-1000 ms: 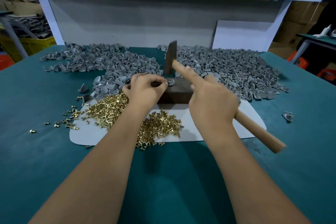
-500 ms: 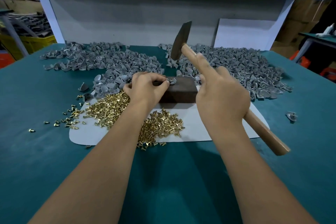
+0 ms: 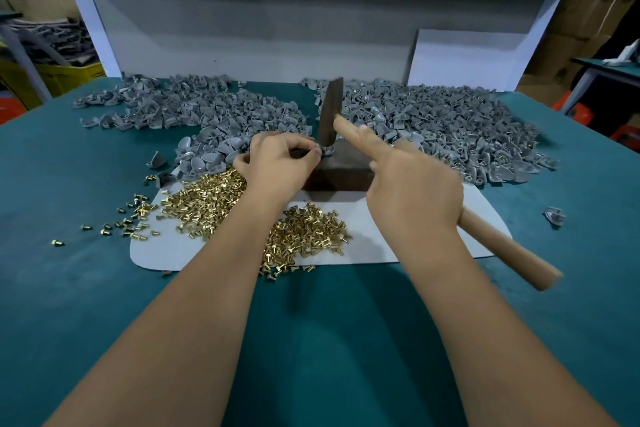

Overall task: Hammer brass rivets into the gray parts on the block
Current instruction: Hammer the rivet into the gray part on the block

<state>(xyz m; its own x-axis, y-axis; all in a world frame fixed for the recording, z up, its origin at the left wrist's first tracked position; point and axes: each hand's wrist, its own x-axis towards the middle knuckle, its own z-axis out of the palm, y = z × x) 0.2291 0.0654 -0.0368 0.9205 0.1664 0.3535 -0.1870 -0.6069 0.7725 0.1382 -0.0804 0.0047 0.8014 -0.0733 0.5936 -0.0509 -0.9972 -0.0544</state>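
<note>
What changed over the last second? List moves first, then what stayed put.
The hammer, gripped by the right hand, rose half a second ago and has come back down onto the gray part on the block. The left hand stayed pinching that part; the rivets stayed put.

teal table (image 3: pixel 86 288) — gray parts (image 3: pixel 433 128) heaped, brass rivets (image 3: pixel 131 225) scattered, pale mat (image 3: pixel 166 250) under block (image 3: pixel 343 170).

Small assembly workshop: teal-covered workbench (image 3: pixel 104 305) heaped with gray parts (image 3: pixel 433 135) and brass rivets (image 3: pixel 207 201), cardboard boxes (image 3: pixel 581 10) and yellow crate (image 3: pixel 65 74) behind.
</note>
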